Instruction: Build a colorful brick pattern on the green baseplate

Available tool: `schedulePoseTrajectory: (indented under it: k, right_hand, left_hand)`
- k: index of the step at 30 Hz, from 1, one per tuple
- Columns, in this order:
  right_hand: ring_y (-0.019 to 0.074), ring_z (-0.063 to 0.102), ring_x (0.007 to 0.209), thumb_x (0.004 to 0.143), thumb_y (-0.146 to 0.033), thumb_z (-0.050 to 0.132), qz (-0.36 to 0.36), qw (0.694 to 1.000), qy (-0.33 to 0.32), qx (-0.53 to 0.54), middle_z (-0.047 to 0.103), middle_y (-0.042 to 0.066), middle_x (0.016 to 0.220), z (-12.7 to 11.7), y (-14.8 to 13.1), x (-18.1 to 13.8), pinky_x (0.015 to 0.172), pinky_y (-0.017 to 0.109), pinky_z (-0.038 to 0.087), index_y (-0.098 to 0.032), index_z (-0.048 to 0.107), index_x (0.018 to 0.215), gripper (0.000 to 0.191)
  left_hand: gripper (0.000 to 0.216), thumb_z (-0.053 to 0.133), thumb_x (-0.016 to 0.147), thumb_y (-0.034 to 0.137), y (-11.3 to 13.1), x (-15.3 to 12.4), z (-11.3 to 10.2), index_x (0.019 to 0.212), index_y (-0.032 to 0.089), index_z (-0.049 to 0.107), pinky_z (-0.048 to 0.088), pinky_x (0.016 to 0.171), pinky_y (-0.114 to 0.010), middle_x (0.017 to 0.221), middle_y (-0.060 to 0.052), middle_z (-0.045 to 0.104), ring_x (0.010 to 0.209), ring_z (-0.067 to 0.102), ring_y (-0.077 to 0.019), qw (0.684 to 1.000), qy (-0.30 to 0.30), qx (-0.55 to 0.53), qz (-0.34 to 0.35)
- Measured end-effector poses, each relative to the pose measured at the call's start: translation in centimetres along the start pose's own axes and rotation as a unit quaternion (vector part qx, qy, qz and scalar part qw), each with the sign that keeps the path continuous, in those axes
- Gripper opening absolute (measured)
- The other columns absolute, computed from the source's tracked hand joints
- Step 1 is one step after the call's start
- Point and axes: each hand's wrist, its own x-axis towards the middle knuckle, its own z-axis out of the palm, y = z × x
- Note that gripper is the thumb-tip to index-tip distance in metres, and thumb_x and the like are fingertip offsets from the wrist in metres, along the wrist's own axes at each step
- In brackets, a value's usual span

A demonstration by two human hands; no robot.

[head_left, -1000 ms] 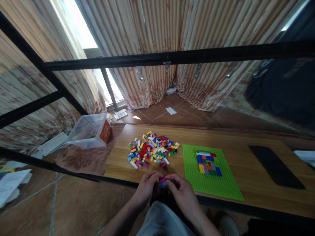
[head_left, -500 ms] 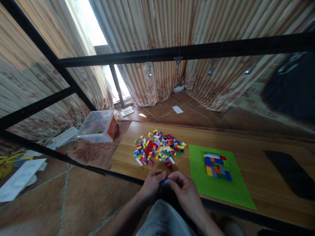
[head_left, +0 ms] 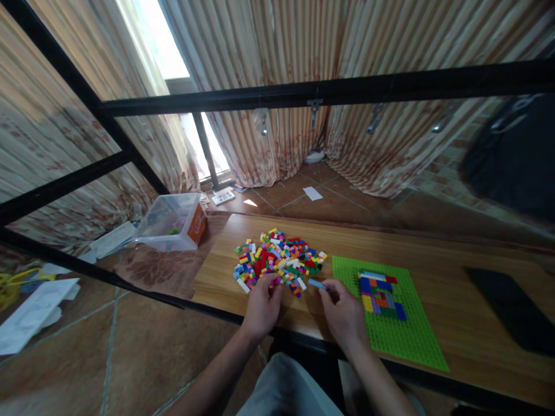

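Observation:
My right hand (head_left: 344, 309) pinches a light blue brick (head_left: 318, 283) between thumb and fingers, just left of the green baseplate (head_left: 410, 341). At the near edge of the pile of loose bricks (head_left: 281, 254), my left hand (head_left: 262, 306) is closed on a small magenta brick (head_left: 276, 281); part of that brick is hidden by the fingers. The baseplate carries a flat patch of joined bricks (head_left: 379, 294) in blue, yellow, purple, green and other colours.
All this lies on a long wooden table (head_left: 433, 242). A dark flat slab (head_left: 511, 306) rests at its right. Beyond the left end stands a clear plastic box (head_left: 165, 225). A black metal bar (head_left: 347, 89) crosses above the table, before curtains.
My hands, together half a second ago over the front edge around a blue brick, have parted and moved forward. The left reached the pile; the right carried the blue brick toward the baseplate.

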Motion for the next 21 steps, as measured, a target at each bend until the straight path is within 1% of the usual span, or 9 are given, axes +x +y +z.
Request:
schedulePoseTrajectory:
  k: [2, 3, 5, 8, 10, 11, 15, 18, 21]
  right_hand:
    - [0.0226, 0.065, 0.077, 0.087, -0.04, 0.047, -0.022, 0.999, 0.007, -0.046, 0.072, 0.007, 0.085, 0.5, -0.1, 0.2, 0.07, 0.033, 0.042, -0.022, 0.063, 0.09, 0.025]
    - [0.0226, 0.065, 0.077, 0.088, -0.04, 0.046, -0.032, 0.997, 0.007, -0.064, 0.072, 0.007, 0.086, 0.8, -0.2, 0.2, 0.069, 0.033, 0.042, -0.022, 0.063, 0.091, 0.025]
    - [0.0217, 0.064, 0.076, 0.089, -0.039, 0.046, -0.049, 0.995, -0.004, -0.084, 0.072, 0.006, 0.086, 1.2, -0.3, 0.1, 0.068, 0.032, 0.041, -0.022, 0.063, 0.091, 0.024]
    - [0.0195, 0.063, 0.074, 0.089, -0.039, 0.048, -0.082, 0.993, -0.049, -0.074, 0.071, 0.004, 0.086, 1.3, -0.6, 0.0, 0.068, 0.031, 0.041, -0.023, 0.064, 0.092, 0.023]
    - [0.0193, 0.064, 0.079, 0.09, -0.037, 0.046, -0.103, 0.991, -0.065, -0.059, 0.071, 0.004, 0.089, 1.2, -0.7, 0.2, 0.072, 0.031, 0.043, -0.023, 0.065, 0.092, 0.024]
    - [0.0195, 0.064, 0.083, 0.092, -0.036, 0.044, -0.11, 0.991, -0.059, -0.054, 0.071, 0.005, 0.092, 1.0, -0.8, 0.6, 0.075, 0.031, 0.044, -0.023, 0.066, 0.093, 0.026]
    - [0.0217, 0.061, 0.095, 0.093, -0.028, 0.038, -0.137, 0.987, 0.0, -0.089, 0.068, 0.008, 0.101, 0.9, -1.0, 2.9, 0.085, 0.034, 0.044, -0.021, 0.068, 0.1, 0.031]
    - [0.0249, 0.058, 0.099, 0.091, -0.027, 0.045, -0.148, 0.978, 0.011, -0.148, 0.064, 0.011, 0.104, 1.5, -0.9, 4.7, 0.088, 0.037, 0.044, -0.02, 0.069, 0.104, 0.028]
    - [0.0264, 0.056, 0.099, 0.087, -0.027, 0.052, -0.146, 0.975, 0.01, -0.168, 0.061, 0.012, 0.105, 2.3, -0.7, 5.7, 0.087, 0.038, 0.044, -0.021, 0.07, 0.1, 0.023]
  left_hand:
    - [0.024, 0.052, 0.085, 0.019, -0.1, 0.1, 0.1, 0.107, 0.017, 0.062, 0.052, 0.085, -0.036, 0.107, -0.01, 0.064, 0.1, 0.062, -0.0217, 0.997, 0.017, 0.044, 0.053]
    - [0.027, 0.052, 0.085, 0.017, -0.2, 0.2, 0.2, 0.11, 0.017, 0.061, 0.052, 0.088, -0.038, 0.111, -0.011, 0.063, 0.102, 0.061, -0.0224, 0.995, 0.02, 0.06, 0.072]
    - [0.032, 0.053, 0.084, 0.015, -0.3, 0.2, 0.4, 0.115, 0.017, 0.058, 0.054, 0.085, -0.038, 0.117, -0.013, 0.059, 0.099, 0.063, -0.0218, 0.992, 0.019, 0.078, 0.093]
    - [0.037, 0.055, 0.084, 0.015, -0.8, 0.2, 0.7, 0.121, 0.017, 0.056, 0.056, 0.083, -0.037, 0.126, -0.014, 0.054, 0.099, 0.064, -0.0212, 0.99, 0.019, 0.094, 0.106]
    - [0.037, 0.056, 0.084, 0.016, -1.1, 0.1, 0.7, 0.121, 0.017, 0.056, 0.056, 0.086, -0.038, 0.128, -0.014, 0.053, 0.106, 0.062, -0.0226, 0.987, 0.026, 0.106, 0.122]
    - [0.036, 0.056, 0.085, 0.016, -1.2, 0.0, 0.8, 0.121, 0.017, 0.056, 0.056, 0.087, -0.037, 0.127, -0.014, 0.054, 0.108, 0.061, -0.023, 0.985, 0.03, 0.109, 0.131]
    - [0.034, 0.056, 0.086, 0.018, -1.3, -0.3, 0.8, 0.12, 0.016, 0.056, 0.056, 0.087, -0.036, 0.125, -0.014, 0.056, 0.11, 0.061, -0.0228, 0.979, 0.041, 0.114, 0.161]
    - [0.033, 0.055, 0.088, 0.018, -1.1, -0.5, 0.9, 0.12, 0.016, 0.056, 0.056, 0.088, -0.036, 0.124, -0.014, 0.056, 0.11, 0.061, -0.0224, 0.978, 0.036, 0.122, 0.168]
    - [0.031, 0.053, 0.088, 0.018, -1.1, -0.4, 0.9, 0.119, 0.016, 0.056, 0.056, 0.089, -0.036, 0.123, -0.014, 0.057, 0.11, 0.061, -0.0226, 0.974, 0.036, 0.13, 0.18]
